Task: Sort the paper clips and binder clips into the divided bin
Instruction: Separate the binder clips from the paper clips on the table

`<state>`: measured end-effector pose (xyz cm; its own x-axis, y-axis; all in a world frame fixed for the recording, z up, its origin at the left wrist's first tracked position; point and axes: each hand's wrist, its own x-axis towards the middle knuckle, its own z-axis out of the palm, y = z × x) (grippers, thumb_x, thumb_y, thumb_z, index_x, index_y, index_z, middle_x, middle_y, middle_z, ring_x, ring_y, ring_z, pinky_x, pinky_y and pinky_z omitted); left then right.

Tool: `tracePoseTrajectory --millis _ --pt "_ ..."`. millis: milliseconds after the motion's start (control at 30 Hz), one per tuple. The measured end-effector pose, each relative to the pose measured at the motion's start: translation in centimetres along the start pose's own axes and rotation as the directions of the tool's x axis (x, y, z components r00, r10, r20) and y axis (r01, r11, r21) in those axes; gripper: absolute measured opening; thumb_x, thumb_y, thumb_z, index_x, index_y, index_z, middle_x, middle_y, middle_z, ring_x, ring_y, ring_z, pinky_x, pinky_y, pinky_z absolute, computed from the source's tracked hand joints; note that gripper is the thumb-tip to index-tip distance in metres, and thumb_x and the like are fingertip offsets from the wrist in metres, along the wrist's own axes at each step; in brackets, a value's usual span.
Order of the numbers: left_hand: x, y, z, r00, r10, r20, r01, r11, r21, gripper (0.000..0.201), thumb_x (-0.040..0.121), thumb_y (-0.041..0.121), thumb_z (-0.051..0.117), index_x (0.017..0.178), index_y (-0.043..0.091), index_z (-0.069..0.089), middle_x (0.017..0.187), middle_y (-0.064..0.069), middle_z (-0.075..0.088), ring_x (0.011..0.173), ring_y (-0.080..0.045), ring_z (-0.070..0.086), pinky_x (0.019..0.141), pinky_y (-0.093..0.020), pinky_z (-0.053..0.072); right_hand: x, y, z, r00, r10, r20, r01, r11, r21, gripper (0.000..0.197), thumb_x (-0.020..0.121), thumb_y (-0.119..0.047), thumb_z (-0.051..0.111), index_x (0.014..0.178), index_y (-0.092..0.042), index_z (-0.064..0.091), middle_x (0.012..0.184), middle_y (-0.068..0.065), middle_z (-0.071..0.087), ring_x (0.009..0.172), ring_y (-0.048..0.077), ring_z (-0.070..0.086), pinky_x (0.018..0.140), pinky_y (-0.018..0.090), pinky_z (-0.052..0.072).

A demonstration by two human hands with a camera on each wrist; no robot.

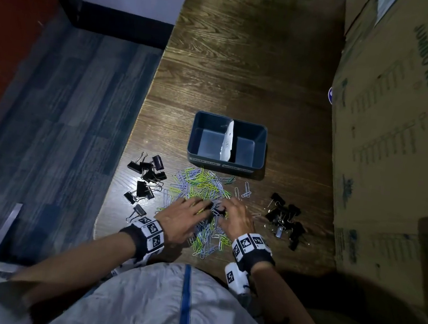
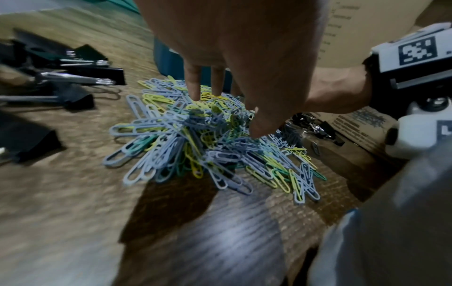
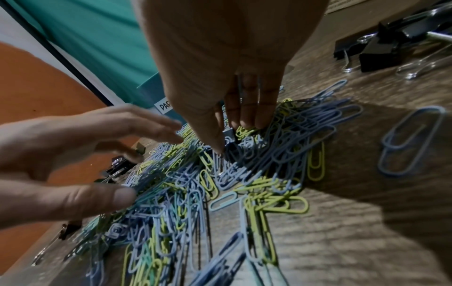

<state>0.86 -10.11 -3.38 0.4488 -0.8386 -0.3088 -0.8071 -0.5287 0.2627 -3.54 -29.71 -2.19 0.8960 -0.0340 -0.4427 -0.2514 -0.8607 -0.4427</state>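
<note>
One heap of paper clips, uncountable, lay before one divided bin; two binder clip clusters flanked it. Our left hand spread flat; our right hand pinched a small clip within the heap.

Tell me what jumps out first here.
The heap of blue, yellow and green paper clips mid-table, with the left hand and right hand both down in it. Black binder clips lie in clusters either side, and the divided bin behind looks empty.
</note>
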Motion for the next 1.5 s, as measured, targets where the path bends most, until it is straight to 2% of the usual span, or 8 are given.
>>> tracePoseTrajectory --millis 133,267,533,767,867,1167,1400,1500 --pt "1.3 0.4 0.1 0.986 0.013 0.164 -0.032 0.993 0.113 0.075 0.090 0.042 0.055 0.149 0.017 0.015 0.158 -0.008 0.013 0.143 -0.030 0.015 0.110 -0.053 0.028 0.0 0.1 0.3 0.999 -0.019 -0.034 0.020 1.000 0.008 0.013 0.088 -0.009 0.067 0.100 -0.012 0.063 0.121 0.007 0.060 0.115 0.028 0.055 0.102 0.046 0.047" --pt "0.9 -0.2 -0.6 0.983 -0.056 0.174 0.025 0.984 0.177 0.060 0.098 0.044 0.040 0.147 0.014 0.022 0.158 -0.009 0.017 0.144 -0.029 0.013 0.114 -0.051 0.022 0.2 1.0 0.6 0.988 -0.036 -0.151 0.046 0.997 0.059 0.018 0.087 -0.008 0.063 0.101 -0.019 0.066 0.104 0.000 0.066 0.095 0.021 0.062 0.085 0.045 0.056" --pt "0.2 -0.8 -0.3 0.984 -0.170 0.051 0.156 0.965 0.209 0.047 0.096 0.045 0.039 0.130 0.013 0.045 0.136 -0.008 0.046 0.131 -0.028 0.034 0.103 -0.047 0.032 0.3 1.1 0.9 0.999 0.032 0.009 -0.032 0.999 -0.028 0.047 0.089 -0.021 0.069 0.134 -0.020 0.057 0.142 0.006 0.047 0.132 0.027 0.044 0.108 0.045 0.042" --pt "0.8 0.4 0.5 0.990 -0.088 0.108 0.069 0.983 0.172 0.060 0.095 0.040 0.049 0.146 0.020 0.025 0.154 -0.010 0.026 0.138 -0.030 0.026 0.108 -0.049 0.030 0.7 0.3 0.6 0.988 0.152 0.001 -0.152 0.988 -0.020 0.043 0.088 -0.028 0.071 0.129 -0.021 0.060 0.137 0.002 0.051 0.125 0.027 0.051 0.105 0.045 0.044" --pt "0.5 0.7 0.7 0.993 -0.067 0.097 0.051 0.986 0.156 0.046 0.097 0.037 0.044 0.138 0.018 0.038 0.153 -0.009 0.028 0.138 -0.030 0.027 0.107 -0.048 0.031 0.6 0.6 0.6 0.993 0.093 -0.076 -0.093 0.996 0.004 0.028 0.089 -0.025 0.067 0.114 -0.016 0.060 0.121 0.004 0.058 0.113 0.027 0.056 0.094 0.045 0.050" --pt "-1.3 0.1 0.6 0.993 0.036 0.115 -0.051 0.990 0.130 0.049 0.089 0.037 0.055 0.134 0.024 0.042 0.152 -0.010 0.031 0.139 -0.031 0.028 0.107 -0.052 0.033 1.0 1.6 2.0 0.992 -0.120 -0.035 0.117 0.990 -0.077 0.050 0.084 -0.006 0.069 0.128 -0.027 0.059 0.120 -0.002 0.049 0.105 0.019 0.057 0.090 0.039 0.056" --pt "-3.5 -1.0 -0.3 0.937 -0.349 0.023 0.348 0.937 0.040 0.053 0.093 0.032 0.048 0.140 0.016 0.030 0.146 -0.014 0.034 0.128 -0.030 0.039 0.104 -0.047 0.038 1.3 1.2 1.7 0.956 -0.291 0.045 0.293 0.924 -0.245 0.051 0.078 0.009 0.061 0.121 -0.019 0.061 0.110 0.005 0.053 0.100 0.025 0.055 0.077 0.040 0.057" --pt "-3.9 -1.1 -0.9 0.885 -0.458 0.085 0.460 0.888 -0.003 0.063 0.093 0.031 0.051 0.144 0.018 0.018 0.140 -0.011 0.032 0.117 -0.029 0.047 0.085 -0.042 0.051 1.4 1.1 1.3 0.969 -0.245 0.028 0.244 0.937 -0.250 0.046 0.079 0.007 0.062 0.119 -0.014 0.056 0.117 0.007 0.057 0.106 0.026 0.057 0.082 0.040 0.056"
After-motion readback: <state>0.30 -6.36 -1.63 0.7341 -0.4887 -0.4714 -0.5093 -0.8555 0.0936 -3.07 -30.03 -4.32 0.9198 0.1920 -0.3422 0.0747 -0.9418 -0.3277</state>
